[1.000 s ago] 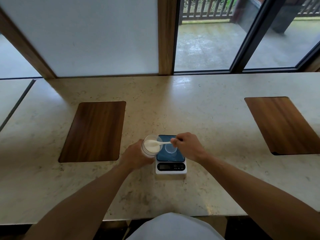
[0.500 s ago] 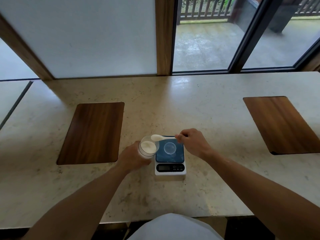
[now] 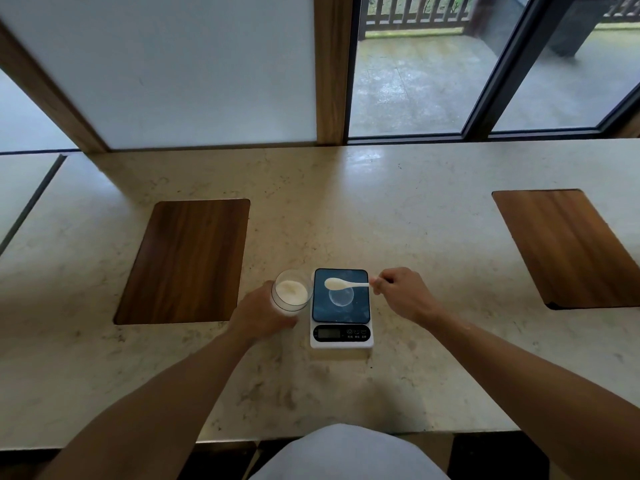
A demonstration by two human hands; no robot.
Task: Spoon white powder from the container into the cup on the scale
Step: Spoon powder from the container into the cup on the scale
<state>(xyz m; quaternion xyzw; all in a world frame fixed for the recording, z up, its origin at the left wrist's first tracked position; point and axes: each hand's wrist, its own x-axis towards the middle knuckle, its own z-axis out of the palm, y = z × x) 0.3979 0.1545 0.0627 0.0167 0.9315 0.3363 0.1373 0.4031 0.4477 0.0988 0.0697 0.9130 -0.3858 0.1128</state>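
A clear container (image 3: 290, 294) holding white powder stands just left of the scale, and my left hand (image 3: 260, 315) is wrapped around its near side. The white scale (image 3: 341, 332) has a dark glossy platform and a display strip in front. On the platform sits a small clear cup (image 3: 341, 296). My right hand (image 3: 403, 294) pinches the handle of a white spoon (image 3: 341, 283), holding it level with its bowl over the far rim of the cup. Whether powder lies in the spoon I cannot make out.
The pale stone counter (image 3: 398, 220) carries two inset wooden panels, one at the left (image 3: 187, 261) and one at the far right (image 3: 568, 247). Windows and a wooden post rise behind the counter. The counter's front edge runs close to my body.
The spoon left the container and travelled right, from above the powder to above the cup on the scale. My left hand kept its hold on the container.
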